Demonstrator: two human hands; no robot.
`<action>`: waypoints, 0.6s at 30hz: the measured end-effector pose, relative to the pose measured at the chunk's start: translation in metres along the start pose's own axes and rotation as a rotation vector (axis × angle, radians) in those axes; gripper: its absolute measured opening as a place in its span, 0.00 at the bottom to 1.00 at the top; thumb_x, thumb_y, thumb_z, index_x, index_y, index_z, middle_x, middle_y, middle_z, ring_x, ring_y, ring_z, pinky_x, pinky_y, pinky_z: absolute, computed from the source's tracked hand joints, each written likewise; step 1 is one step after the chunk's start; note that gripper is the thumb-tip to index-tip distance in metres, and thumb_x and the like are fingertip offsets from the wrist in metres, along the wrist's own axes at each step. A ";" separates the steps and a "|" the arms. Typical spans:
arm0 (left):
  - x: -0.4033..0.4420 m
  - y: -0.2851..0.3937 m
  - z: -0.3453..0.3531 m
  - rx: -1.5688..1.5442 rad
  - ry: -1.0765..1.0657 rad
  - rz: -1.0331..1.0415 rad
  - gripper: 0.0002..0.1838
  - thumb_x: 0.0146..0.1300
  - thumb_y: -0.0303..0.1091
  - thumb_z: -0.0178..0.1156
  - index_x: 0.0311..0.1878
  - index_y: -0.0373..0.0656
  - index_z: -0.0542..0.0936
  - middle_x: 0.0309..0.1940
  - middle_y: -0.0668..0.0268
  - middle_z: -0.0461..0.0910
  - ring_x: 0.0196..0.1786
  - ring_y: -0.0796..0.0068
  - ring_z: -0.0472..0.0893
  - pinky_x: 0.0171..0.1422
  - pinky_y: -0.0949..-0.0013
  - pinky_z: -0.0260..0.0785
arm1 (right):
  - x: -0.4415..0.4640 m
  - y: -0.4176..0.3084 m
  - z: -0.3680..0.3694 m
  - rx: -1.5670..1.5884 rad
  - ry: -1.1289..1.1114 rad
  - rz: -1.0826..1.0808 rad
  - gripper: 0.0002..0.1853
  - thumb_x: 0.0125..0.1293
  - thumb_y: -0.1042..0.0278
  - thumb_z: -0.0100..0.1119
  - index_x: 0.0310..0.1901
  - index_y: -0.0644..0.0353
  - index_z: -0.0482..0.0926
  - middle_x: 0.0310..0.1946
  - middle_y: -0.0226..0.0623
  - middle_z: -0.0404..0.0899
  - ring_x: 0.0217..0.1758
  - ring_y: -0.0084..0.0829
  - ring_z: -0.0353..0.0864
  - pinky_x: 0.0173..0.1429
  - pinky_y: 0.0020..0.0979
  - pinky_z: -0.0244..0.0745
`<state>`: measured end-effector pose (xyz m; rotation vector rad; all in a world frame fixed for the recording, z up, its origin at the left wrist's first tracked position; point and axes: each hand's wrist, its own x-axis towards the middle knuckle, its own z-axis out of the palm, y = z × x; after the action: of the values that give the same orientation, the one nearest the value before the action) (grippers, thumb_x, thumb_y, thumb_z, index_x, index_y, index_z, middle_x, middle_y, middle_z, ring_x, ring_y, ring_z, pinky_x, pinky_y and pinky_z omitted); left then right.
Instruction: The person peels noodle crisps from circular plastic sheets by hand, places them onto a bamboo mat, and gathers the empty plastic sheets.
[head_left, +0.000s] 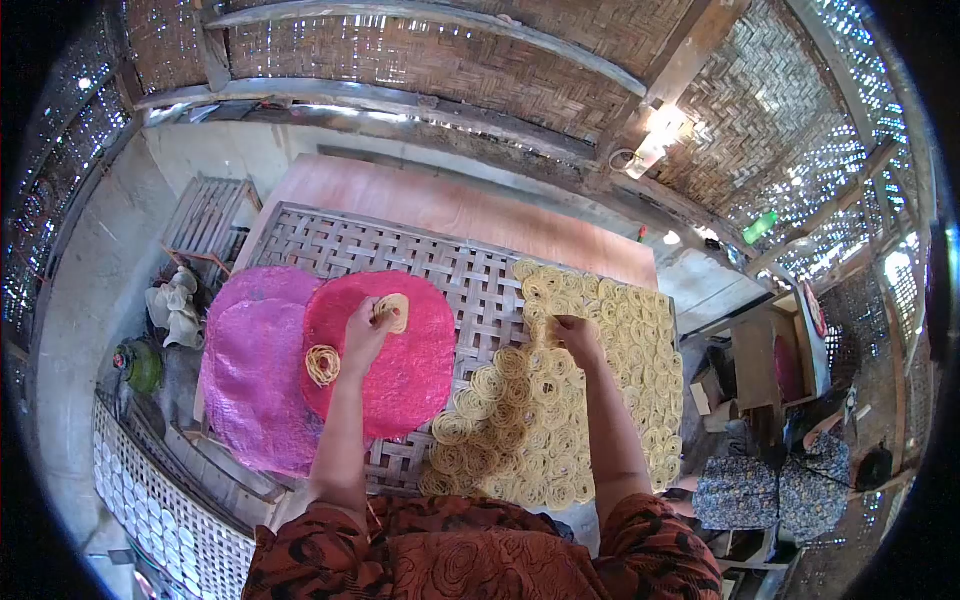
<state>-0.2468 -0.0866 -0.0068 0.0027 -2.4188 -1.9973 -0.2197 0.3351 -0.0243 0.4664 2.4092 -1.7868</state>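
Observation:
My left hand (pixel 366 335) is closed on a pale yellow noodle coil (pixel 397 314), held over a round bright pink mat (pixel 410 375). Another noodle coil (pixel 323 366) lies on the pink mat's left side, beside my left wrist. My right hand (pixel 580 340) is closed in a pinch at the edge of a noodle coil (pixel 543 331), at the left border of the laid-out coils. Many flat round coils (pixel 610 410) cover the right part of a woven bamboo rack (pixel 380 245). Bare lattice shows between the pink mat and the coils.
Purple mats (pixel 255 370) lie left of the pink one. Behind the rack is a wooden board (pixel 480 215). Another rack with pale round pieces (pixel 150 510) stands at lower left. A person in patterned clothing (pixel 770 495) is at lower right, near a wooden cabinet (pixel 765 360).

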 end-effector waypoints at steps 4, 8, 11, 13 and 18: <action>-0.009 -0.014 0.000 -0.004 -0.064 -0.014 0.11 0.61 0.27 0.60 0.46 0.39 0.75 0.38 0.66 0.79 0.37 0.81 0.78 0.43 0.74 0.73 | 0.009 0.011 0.033 0.253 -0.039 0.121 0.14 0.65 0.70 0.55 0.48 0.70 0.77 0.34 0.39 0.82 0.33 0.29 0.81 0.36 0.31 0.77; -0.030 -0.008 0.023 -0.291 -0.213 -0.214 0.14 0.59 0.27 0.61 0.49 0.39 0.75 0.38 0.66 0.79 0.37 0.80 0.79 0.37 0.73 0.75 | 0.005 0.008 0.051 -0.984 0.090 -0.261 0.15 0.58 0.69 0.62 0.46 0.66 0.79 0.25 0.45 0.82 0.28 0.30 0.81 0.34 0.35 0.75; -0.049 -0.003 0.054 -0.437 -0.397 -0.307 0.17 0.58 0.27 0.62 0.51 0.38 0.74 0.39 0.64 0.80 0.40 0.78 0.80 0.39 0.72 0.75 | -0.043 -0.046 0.092 -0.427 -0.032 -0.200 0.15 0.58 0.69 0.63 0.46 0.65 0.79 0.28 0.43 0.83 0.29 0.29 0.81 0.34 0.33 0.75; -0.058 -0.014 0.074 -0.504 -0.522 -0.357 0.19 0.58 0.28 0.63 0.52 0.38 0.74 0.41 0.64 0.80 0.42 0.77 0.80 0.41 0.71 0.75 | -0.069 -0.049 0.122 0.237 -0.450 -0.083 0.15 0.57 0.68 0.65 0.46 0.64 0.80 0.29 0.39 0.83 0.30 0.27 0.81 0.34 0.30 0.74; -0.063 -0.014 0.071 0.019 -0.317 0.005 0.26 0.53 0.32 0.67 0.56 0.40 0.72 0.50 0.55 0.78 0.50 0.70 0.79 0.56 0.66 0.70 | -0.044 -0.018 0.111 -0.198 -0.307 -0.154 0.11 0.57 0.68 0.64 0.40 0.64 0.81 0.29 0.38 0.84 0.29 0.28 0.81 0.34 0.30 0.74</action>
<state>-0.1846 -0.0196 -0.0344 -0.3461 -2.6119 -2.1134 -0.1938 0.2175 -0.0295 -0.0145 2.4182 -1.5168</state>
